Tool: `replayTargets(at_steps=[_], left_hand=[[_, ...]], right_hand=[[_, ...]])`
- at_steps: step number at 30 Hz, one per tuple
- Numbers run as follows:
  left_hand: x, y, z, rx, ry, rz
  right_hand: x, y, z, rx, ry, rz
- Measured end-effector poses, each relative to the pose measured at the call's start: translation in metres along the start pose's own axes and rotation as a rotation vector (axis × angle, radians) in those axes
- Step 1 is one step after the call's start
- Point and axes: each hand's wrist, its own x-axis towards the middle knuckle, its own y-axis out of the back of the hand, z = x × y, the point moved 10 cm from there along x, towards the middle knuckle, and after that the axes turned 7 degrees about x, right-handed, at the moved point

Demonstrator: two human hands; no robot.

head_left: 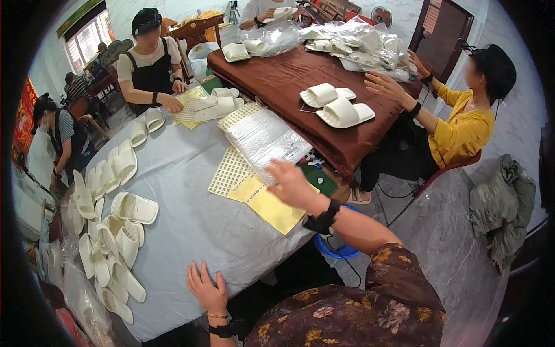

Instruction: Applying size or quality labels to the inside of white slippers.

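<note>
My left hand lies on the grey tablecloth near the table's front edge, fingers spread, with nothing in it. Over the right side of the table hovers my right hand, slightly blurred, its fingers apart and holding nothing. Close to it are yellow sticker sheets and a silvery plastic-wrapped packet. Whether the fingertips touch the packet, I cannot tell. A dotted sticker sheet lies partly under the others. Nearest my left hand, to its left, is a pile of white slippers.
More white slippers line the table's left edge. A brown-covered table adjoins at the far right, bearing a slipper pair and bagged slippers. Co-workers sit around both tables. A blue basin stands below the edge.
</note>
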Motion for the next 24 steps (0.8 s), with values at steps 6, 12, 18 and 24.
replayTargets(at_steps=[6,12,18,24], left_hand=[[0.002,-0.007,0.004,0.024,0.003,-0.005],[-0.008,0.006,-0.017,0.055,0.083,0.007],[0.005,-0.004,0.0,-0.024,0.05,0.067],[-0.003,0.011,-0.002,-0.019,0.043,0.087]], right_hand=[[0.012,0.152,0.074,-0.417,0.001,0.636],[0.072,0.202,0.198,-0.405,-0.668,0.44],[0.085,0.195,0.306,0.3,-0.59,-0.006],[0.088,0.172,0.307,0.364,-0.622,0.123]])
